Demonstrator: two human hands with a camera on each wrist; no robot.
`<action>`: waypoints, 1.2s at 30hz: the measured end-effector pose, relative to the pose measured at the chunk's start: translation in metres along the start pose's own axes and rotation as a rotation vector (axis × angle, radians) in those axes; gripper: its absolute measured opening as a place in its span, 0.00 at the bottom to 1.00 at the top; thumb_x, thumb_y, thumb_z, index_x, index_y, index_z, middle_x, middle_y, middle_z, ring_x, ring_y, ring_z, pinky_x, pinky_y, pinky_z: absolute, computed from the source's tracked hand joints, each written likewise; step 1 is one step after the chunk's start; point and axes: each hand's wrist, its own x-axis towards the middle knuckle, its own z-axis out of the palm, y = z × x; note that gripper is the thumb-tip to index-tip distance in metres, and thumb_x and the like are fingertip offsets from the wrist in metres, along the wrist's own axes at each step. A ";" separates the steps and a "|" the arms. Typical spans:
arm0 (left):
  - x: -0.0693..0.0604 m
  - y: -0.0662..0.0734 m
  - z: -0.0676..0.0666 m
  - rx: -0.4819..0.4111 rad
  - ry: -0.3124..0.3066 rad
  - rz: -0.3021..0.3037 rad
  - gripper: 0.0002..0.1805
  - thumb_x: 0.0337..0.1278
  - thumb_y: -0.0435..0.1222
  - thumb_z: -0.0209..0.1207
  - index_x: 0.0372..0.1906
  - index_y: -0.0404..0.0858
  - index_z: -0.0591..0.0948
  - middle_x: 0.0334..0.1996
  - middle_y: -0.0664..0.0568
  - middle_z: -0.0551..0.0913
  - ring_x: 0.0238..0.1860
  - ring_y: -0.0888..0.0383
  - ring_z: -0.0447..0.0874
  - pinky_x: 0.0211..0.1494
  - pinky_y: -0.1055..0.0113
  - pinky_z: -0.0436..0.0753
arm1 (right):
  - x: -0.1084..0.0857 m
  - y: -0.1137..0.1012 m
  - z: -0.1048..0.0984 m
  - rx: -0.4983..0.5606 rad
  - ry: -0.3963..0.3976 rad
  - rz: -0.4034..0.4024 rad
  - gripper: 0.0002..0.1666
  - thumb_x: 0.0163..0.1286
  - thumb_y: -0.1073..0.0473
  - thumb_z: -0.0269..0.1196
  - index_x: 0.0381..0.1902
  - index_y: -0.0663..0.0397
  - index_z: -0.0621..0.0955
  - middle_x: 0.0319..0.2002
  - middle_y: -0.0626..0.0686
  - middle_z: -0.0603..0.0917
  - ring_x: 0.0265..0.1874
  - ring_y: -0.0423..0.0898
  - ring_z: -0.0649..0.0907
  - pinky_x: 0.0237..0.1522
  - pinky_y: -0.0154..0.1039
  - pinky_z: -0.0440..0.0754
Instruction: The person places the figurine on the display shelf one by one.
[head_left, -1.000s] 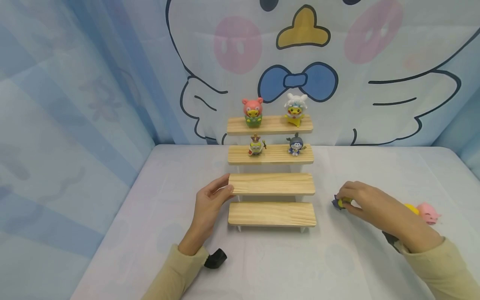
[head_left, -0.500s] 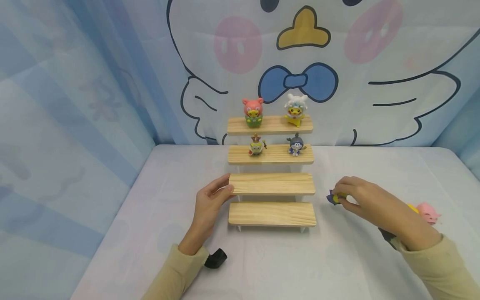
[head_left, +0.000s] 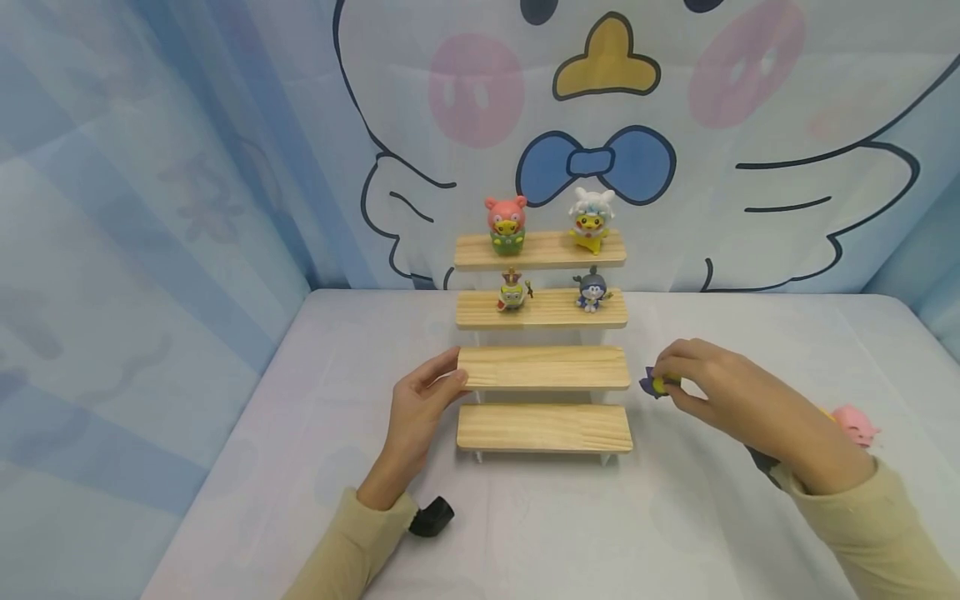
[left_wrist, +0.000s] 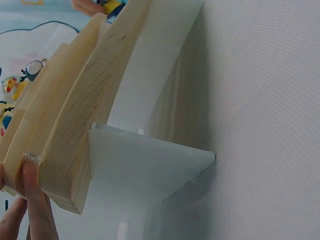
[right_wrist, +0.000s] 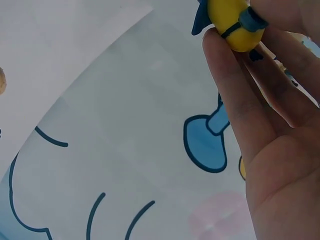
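A stepped display stand of several light wooden shelves is in the middle of the head view. My left hand [head_left: 416,421] grips the left end of its second shelf from the front [head_left: 543,369], thumb at the edge; the left wrist view shows fingers [left_wrist: 35,200] against that wood. To the right of the stand, my right hand [head_left: 731,400] pinches a small yellow and dark blue figurine [head_left: 654,383], held sideways off the shelf. In the right wrist view the figurine's yellow rounded body [right_wrist: 237,25] sits between thumb and fingers; part of it is hidden.
On the top shelf [head_left: 543,250] stand a pink-and-green figurine [head_left: 507,227] and a white-and-yellow one [head_left: 591,221]. Below, a crowned figurine [head_left: 512,292] and a grey-hooded one [head_left: 592,290] share a shelf. A pink figurine [head_left: 856,425] lies right, behind the right forearm.
My right hand has moved left and away from me with the yellow and blue figurine, closer to the stand. The left hand has stayed on the shelf.
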 end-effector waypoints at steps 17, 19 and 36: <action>0.000 0.001 0.001 -0.004 -0.001 0.007 0.24 0.62 0.29 0.64 0.63 0.32 0.77 0.58 0.38 0.79 0.46 0.60 0.86 0.53 0.64 0.88 | 0.006 -0.012 -0.009 -0.011 0.059 -0.053 0.13 0.54 0.69 0.74 0.38 0.54 0.87 0.41 0.49 0.84 0.40 0.43 0.82 0.41 0.42 0.89; 0.000 0.001 0.001 0.000 -0.001 0.004 0.24 0.62 0.30 0.64 0.63 0.32 0.77 0.58 0.38 0.79 0.46 0.60 0.86 0.53 0.64 0.88 | 0.006 -0.013 -0.010 -0.015 0.066 -0.059 0.13 0.54 0.69 0.74 0.38 0.55 0.87 0.41 0.49 0.84 0.40 0.43 0.82 0.41 0.42 0.89; 0.000 0.001 0.000 -0.007 -0.005 0.008 0.24 0.62 0.30 0.64 0.63 0.33 0.77 0.58 0.38 0.79 0.47 0.59 0.86 0.53 0.64 0.88 | 0.017 -0.025 -0.020 -0.014 0.146 -0.159 0.14 0.53 0.71 0.74 0.39 0.57 0.87 0.40 0.49 0.84 0.39 0.43 0.81 0.37 0.40 0.88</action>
